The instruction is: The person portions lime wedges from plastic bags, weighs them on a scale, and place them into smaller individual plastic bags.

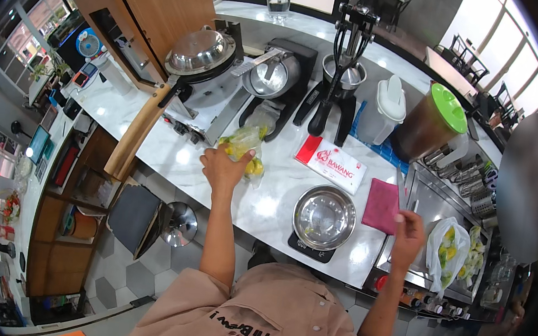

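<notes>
A clear plastic bag of yellow-green fruit pieces (255,166) lies on the marble-look counter, and my left hand (226,169) grips its near side with thumb and fingers spread around it. My right hand (409,237) hovers at the right edge of a folded magenta cloth (381,206), fingers curled; whether something thin is between them is unclear. A knife (401,186) lies just beyond these fingers. Between my hands, a steel bowl (325,217) sits on a black digital scale (309,249), with small yellow-green bits inside.
A printed plastic packet (332,163) lies behind the bowl. Farther back stand a manual citrus press (338,77), a lidded white jug (387,111) and a green-lidded pitcher (428,125). Left is a waffle maker (201,54) with protruding wooden handles (136,131). A white bag of fruit (448,253) rests right.
</notes>
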{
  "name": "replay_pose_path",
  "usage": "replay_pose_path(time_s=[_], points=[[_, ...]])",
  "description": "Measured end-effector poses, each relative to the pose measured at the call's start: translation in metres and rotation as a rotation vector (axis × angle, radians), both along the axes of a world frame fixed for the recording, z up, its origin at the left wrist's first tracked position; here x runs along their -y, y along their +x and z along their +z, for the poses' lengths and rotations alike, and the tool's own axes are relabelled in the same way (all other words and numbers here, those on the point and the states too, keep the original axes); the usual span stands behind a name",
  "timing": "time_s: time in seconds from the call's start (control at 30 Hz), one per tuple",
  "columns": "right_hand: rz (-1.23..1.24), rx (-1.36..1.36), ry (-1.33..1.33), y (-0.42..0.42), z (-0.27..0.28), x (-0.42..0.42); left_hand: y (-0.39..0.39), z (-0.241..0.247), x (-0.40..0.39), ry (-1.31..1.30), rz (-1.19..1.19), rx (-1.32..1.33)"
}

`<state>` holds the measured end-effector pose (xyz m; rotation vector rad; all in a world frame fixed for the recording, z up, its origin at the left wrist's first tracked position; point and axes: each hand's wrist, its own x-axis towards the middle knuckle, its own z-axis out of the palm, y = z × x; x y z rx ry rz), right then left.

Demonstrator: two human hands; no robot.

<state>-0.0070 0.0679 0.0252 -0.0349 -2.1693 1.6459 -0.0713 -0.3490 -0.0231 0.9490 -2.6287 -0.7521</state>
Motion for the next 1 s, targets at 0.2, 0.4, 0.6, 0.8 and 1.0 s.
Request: replay_pose_path(time_s=[0.2, 0.4, 0.6, 0.8, 1.0], points=[[0.424, 0.027, 0.094, -0.009, 0.024, 0.113, -0.018, -0.067, 0.015, 0.25, -0.089, -0.431], [0.619, -0.009, 0.182, -0.034, 0.023, 0.174, 0.033, 0.004, -0.027, 0.79, -0.348, -0.883], [0.848, -0.005, 0.288, -0.028, 0.08, 0.203, 0.084, 0.061, -0.047, 0.561, -0.746, -0.898], [1.08, 0.038, 0.409, -0.011, 0.095, 0.183, 0.137, 0.035, -0.065, 1.045, -0.71, -0.606], [1.011, 0.331, -0.265, -0.024, 0.112, 0.12, 0.182, 0.06, -0.067, 1.056, -0.795, -0.348]])
